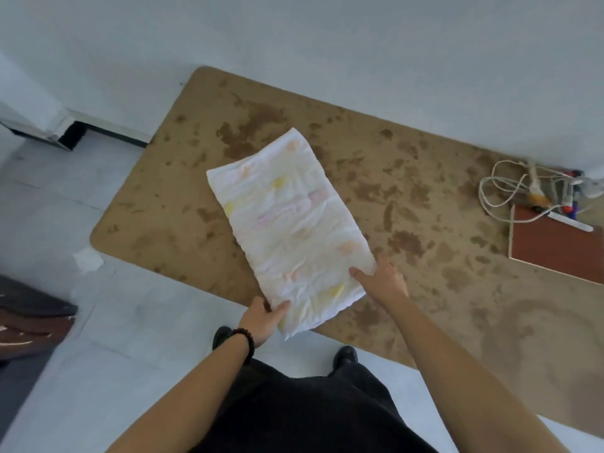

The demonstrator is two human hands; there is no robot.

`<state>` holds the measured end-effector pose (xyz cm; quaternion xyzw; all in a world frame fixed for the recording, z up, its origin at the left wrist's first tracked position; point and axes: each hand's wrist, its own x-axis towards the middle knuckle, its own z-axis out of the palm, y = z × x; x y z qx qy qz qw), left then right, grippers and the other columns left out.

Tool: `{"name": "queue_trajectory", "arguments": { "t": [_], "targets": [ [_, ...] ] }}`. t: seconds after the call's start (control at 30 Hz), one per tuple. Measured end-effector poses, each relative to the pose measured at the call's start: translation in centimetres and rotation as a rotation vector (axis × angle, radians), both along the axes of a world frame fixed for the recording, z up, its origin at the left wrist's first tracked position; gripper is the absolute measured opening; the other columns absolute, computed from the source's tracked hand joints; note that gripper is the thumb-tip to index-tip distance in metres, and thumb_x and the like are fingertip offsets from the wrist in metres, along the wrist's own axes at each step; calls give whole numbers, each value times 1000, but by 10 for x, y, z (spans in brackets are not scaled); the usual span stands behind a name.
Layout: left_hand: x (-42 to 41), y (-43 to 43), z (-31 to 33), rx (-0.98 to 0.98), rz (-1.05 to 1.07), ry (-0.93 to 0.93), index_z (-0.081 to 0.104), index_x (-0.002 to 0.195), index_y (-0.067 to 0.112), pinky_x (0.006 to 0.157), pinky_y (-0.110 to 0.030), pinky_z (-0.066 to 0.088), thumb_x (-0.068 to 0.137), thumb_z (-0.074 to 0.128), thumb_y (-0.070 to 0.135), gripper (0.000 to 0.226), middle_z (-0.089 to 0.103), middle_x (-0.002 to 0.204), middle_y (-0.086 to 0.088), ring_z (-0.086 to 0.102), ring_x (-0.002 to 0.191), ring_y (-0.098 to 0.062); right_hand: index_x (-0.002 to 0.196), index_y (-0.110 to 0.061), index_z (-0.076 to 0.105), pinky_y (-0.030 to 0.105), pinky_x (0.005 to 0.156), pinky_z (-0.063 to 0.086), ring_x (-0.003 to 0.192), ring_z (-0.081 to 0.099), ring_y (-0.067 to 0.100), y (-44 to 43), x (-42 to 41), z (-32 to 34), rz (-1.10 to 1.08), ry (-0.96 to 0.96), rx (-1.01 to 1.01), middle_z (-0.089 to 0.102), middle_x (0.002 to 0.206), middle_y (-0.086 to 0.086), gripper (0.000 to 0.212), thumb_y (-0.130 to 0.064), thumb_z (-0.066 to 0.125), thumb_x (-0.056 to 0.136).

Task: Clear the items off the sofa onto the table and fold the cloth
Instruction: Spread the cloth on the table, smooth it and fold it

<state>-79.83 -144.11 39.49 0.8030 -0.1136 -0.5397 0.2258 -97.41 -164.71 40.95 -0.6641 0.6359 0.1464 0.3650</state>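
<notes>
The cloth (291,223) lies on the table (425,178); our left hand (263,318) and right hand (382,282) pinch its near corners.

The cloth (289,223) is seen as thin, crumpled white fabric with faded pastel print. The table (408,204) top is matt, mottled brown board.
</notes>
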Motion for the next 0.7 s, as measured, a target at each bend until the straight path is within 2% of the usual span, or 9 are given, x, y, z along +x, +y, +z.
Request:
{"name": "queue_trajectory", "arguments": {
  "t": [0.07,0.17,0.2,0.27,0.33,0.43,0.53,0.63,0.7],
  "targets": [
    [-28,-4,1,-33,223,47,53,125,10,88,-45,54,85,67,48,57,64,116,-13,62,104,-30,129,-14,52,35,78,51,96,59,24,-6,-9,-4,-20,-116,86,60,111,4,70,-62,66,80],
    [-55,-14,16,-69,530,130,64,116,8,67,-32,53,88,68,34,38,67,108,-8,62,86,-23,114,-17,59,31,70,52,85,62,19,-16,-20,-1,-91,-322,269,64,101,0,52,-52,75,78],
    [-59,-17,22,-73,621,140,64,114,9,70,-33,54,89,68,31,34,66,110,-9,62,89,-24,112,-14,61,31,67,54,79,64,18,-20,-23,2,-128,-392,324,67,97,1,50,-48,76,78],
    [-63,-23,37,-108,741,146,60,119,11,85,-39,55,91,66,28,34,64,116,-8,62,103,-27,109,-8,65,34,62,56,64,64,19,-27,-25,11,-194,-514,404,70,83,7,47,-42,77,79],
    [-61,-28,55,-174,805,188,57,124,10,89,-43,54,93,63,24,34,64,119,-9,63,107,-29,108,-7,66,40,63,58,64,65,23,-35,-22,24,-231,-609,457,71,82,12,43,-38,77,80],
    [-48,-34,78,-264,912,255,58,121,0,80,-45,59,94,62,18,33,67,117,-17,67,100,-34,110,-11,67,29,57,52,63,65,20,-48,-8,42,-248,-718,497,71,87,8,39,-35,77,81],
    [-23,-44,91,-298,978,199,56,120,-7,73,-41,61,91,66,15,37,65,117,-20,68,97,-33,111,-13,67,28,57,51,63,63,18,-61,19,56,-245,-758,497,70,89,6,39,-37,75,81],
    [13,-58,97,-355,1009,244,59,110,-6,66,-35,61,96,57,12,23,60,113,-21,64,90,-30,110,-13,67,28,60,53,68,66,19,-75,57,63,-267,-790,506,72,93,7,31,-32,71,86],
    [44,-70,100,-403,1040,323,58,110,-4,71,-36,59,99,51,9,18,57,105,-19,60,86,-28,107,-11,67,26,62,55,78,70,20,-88,89,68,-292,-801,491,72,100,8,27,-29,71,87]
  ]
}}
